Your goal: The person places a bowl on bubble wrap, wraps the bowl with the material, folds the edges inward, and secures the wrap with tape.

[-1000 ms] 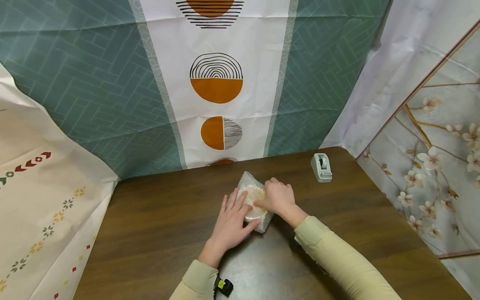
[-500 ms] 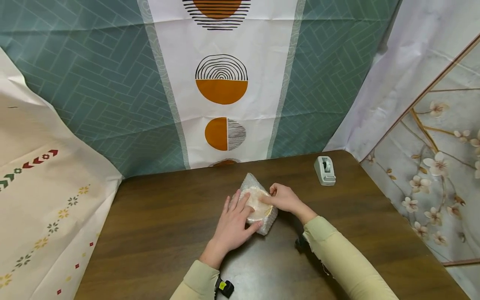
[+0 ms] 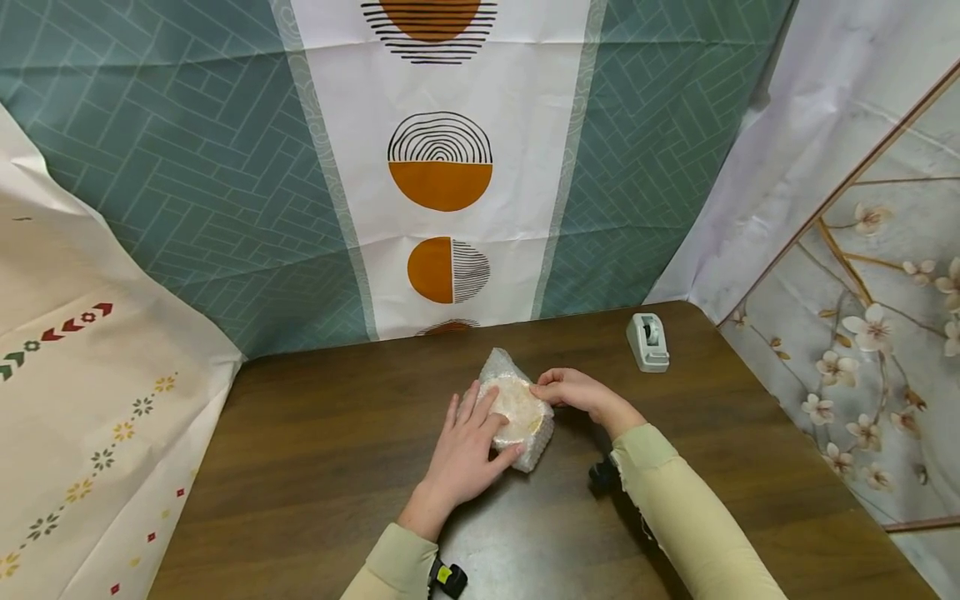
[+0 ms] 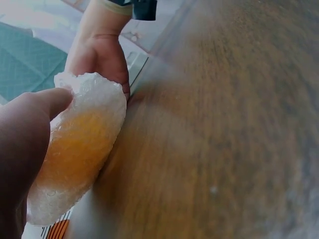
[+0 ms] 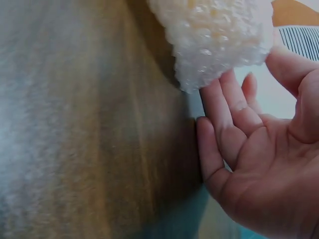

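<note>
A bubble-wrapped package (image 3: pixel 517 410) lies at an angle on the brown table, with something pale and yellowish inside. An orange tint shows through its bubble wrap (image 4: pixel 82 144) in the left wrist view. My left hand (image 3: pixel 463 450) rests on the package's left side, fingers spread and mostly straight, thumb at the near edge. At the right edge, my right hand (image 3: pixel 581 395) pinches the wrap, thumb on top and fingers reaching under it. The right wrist view shows those fingers (image 5: pixel 219 104) at the bubble wrap's corner (image 5: pixel 214 55). The contents' exact kind is hidden by the wrap.
A white tape dispenser (image 3: pixel 648 342) stands at the table's back right. Behind the table (image 3: pixel 315 467) hangs a green and white patterned cloth (image 3: pixel 517 275). A cream cloth (image 3: pixel 90 275) hangs at the left and a floral one (image 3: pixel 847 400) at the right.
My right hand has drawn back to the right, from over the package's top to its right edge. My left hand keeps its place on the package. The head view has shifted slightly.
</note>
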`<state>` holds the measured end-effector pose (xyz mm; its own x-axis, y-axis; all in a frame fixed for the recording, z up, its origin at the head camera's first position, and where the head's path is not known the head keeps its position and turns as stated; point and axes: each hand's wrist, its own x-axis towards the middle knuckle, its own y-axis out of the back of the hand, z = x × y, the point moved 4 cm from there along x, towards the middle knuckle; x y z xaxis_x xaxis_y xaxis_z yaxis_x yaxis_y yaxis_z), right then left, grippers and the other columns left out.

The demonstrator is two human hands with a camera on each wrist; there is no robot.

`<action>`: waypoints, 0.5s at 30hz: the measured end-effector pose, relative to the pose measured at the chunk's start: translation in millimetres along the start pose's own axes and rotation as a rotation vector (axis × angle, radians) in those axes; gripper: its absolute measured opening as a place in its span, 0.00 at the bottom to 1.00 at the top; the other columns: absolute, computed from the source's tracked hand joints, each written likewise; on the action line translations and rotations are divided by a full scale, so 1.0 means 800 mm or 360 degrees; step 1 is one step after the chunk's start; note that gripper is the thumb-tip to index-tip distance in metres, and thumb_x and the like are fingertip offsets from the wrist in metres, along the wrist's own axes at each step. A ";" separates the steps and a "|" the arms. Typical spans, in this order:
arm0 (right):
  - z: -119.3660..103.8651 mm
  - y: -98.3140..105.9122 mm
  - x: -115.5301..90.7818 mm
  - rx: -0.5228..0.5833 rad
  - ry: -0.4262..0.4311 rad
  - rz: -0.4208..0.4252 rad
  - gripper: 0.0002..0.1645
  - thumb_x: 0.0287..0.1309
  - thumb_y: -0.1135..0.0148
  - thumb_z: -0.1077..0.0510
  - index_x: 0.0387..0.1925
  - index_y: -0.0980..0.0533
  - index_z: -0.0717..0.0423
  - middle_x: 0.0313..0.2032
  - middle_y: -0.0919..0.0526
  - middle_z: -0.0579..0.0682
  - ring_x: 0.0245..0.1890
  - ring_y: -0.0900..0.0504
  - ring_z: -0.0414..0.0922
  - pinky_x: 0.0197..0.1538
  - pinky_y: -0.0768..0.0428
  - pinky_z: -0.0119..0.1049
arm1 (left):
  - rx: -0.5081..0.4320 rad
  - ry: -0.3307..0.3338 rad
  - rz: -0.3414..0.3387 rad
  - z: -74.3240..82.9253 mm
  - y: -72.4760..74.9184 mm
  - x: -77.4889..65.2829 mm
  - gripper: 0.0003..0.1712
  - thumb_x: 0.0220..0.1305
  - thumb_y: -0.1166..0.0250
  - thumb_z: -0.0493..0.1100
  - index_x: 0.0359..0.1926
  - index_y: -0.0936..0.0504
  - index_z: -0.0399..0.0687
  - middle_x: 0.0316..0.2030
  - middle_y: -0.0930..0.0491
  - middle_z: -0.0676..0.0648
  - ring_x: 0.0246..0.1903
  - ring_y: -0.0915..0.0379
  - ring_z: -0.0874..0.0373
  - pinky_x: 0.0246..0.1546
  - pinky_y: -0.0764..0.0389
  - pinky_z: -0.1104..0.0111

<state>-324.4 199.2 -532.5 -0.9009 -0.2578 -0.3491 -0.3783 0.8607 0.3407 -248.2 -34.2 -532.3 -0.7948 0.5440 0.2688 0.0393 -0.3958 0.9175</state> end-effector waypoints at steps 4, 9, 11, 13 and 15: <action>0.001 0.002 0.002 0.0049 -0.0084 -0.0101 0.21 0.74 0.34 0.48 0.52 0.23 0.63 0.44 0.18 0.50 0.47 0.19 0.46 0.61 0.23 0.47 | 0.0001 -0.0002 -0.0013 0.002 -0.002 -0.002 0.35 0.76 0.47 0.74 0.58 0.15 0.54 0.83 0.43 0.45 0.84 0.63 0.43 0.80 0.56 0.39; -0.001 0.006 0.009 0.0095 -0.0184 -0.0222 0.24 0.74 0.34 0.52 0.58 0.25 0.67 0.46 0.16 0.52 0.48 0.16 0.46 0.66 0.23 0.50 | 0.0015 0.0004 -0.0017 0.001 -0.004 -0.003 0.34 0.76 0.47 0.74 0.58 0.15 0.54 0.83 0.43 0.46 0.85 0.64 0.43 0.80 0.56 0.40; 0.000 0.008 0.013 0.0078 -0.0194 -0.0189 0.26 0.71 0.33 0.55 0.60 0.26 0.70 0.47 0.17 0.54 0.47 0.16 0.46 0.65 0.20 0.49 | 0.0016 0.0007 -0.0015 0.000 -0.004 -0.003 0.34 0.76 0.46 0.74 0.58 0.15 0.54 0.83 0.43 0.46 0.85 0.64 0.43 0.80 0.56 0.39; 0.005 0.011 0.016 0.0072 -0.0183 -0.0111 0.26 0.68 0.32 0.58 0.60 0.26 0.70 0.46 0.17 0.54 0.44 0.16 0.46 0.59 0.17 0.45 | 0.0016 0.0015 -0.0012 -0.002 -0.003 -0.002 0.33 0.76 0.46 0.74 0.57 0.15 0.54 0.83 0.42 0.46 0.84 0.63 0.43 0.79 0.55 0.39; 0.014 0.013 0.017 0.0087 -0.0133 -0.0040 0.26 0.67 0.33 0.60 0.60 0.26 0.71 0.46 0.16 0.54 0.42 0.16 0.44 0.52 0.14 0.40 | 0.0013 0.0021 -0.0024 -0.003 -0.001 -0.001 0.33 0.76 0.45 0.73 0.57 0.15 0.54 0.83 0.42 0.46 0.84 0.63 0.43 0.79 0.55 0.38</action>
<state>-338.6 209.7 -543.7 -0.8696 -0.2440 -0.4292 -0.3862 0.8778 0.2835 -249.0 -36.4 -534.3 -0.8031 0.5402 0.2514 0.0323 -0.3819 0.9236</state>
